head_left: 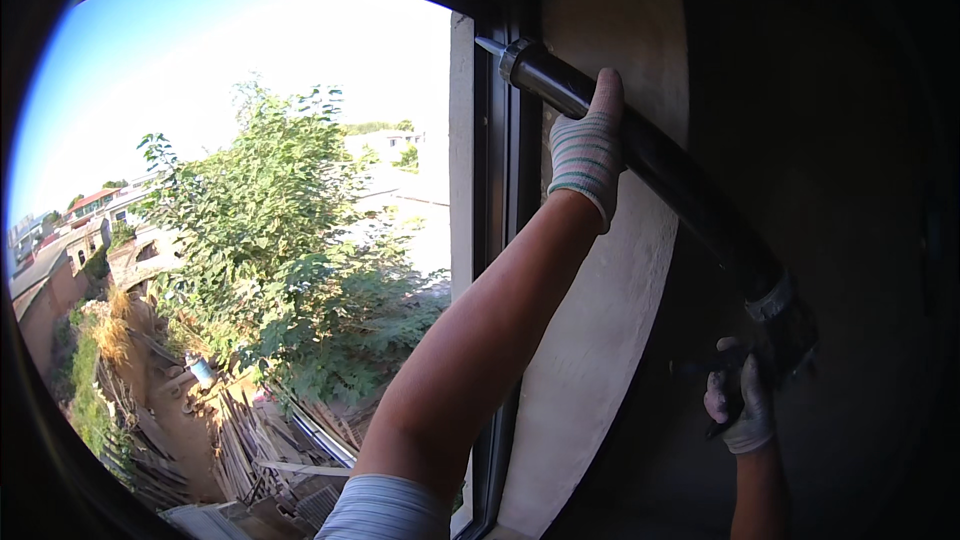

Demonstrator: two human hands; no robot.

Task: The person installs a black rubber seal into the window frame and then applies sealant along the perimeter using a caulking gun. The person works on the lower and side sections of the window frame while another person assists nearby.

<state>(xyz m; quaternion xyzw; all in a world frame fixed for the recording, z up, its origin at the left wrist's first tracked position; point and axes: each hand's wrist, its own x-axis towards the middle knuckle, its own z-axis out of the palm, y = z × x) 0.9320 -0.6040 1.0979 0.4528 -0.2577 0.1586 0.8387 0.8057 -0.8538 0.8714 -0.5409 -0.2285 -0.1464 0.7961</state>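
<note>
Fingers of the left hand are curled round the front of the caulk gun, pressed together in a striped knit glove, steadying the black tube from the near side. Right hand is lower right in the shade, gloved too, fingers wrapped on the grip and trigger at the back end, though honestly it's so dark there I can't tell if the trigger is squeezed.

Gun runs on a slant from that grip up and left, and the nozzle sits right at the joint where the dark window frame meets the plastered reveal, high up near the top corner. Looks like touching or just about; hard to say with the lens bending everything.

As for progress: my guess is this is early on this side. I don't see a clear bead anywhere down the joint below the tip, but the seam is narrow and half in shadow, so don't quote me. If nothing's laid there, the whole run down the frame is left to do.

Outside the glass, far below: a leafy tree, stacked timber, rooftops off to the left.
</note>
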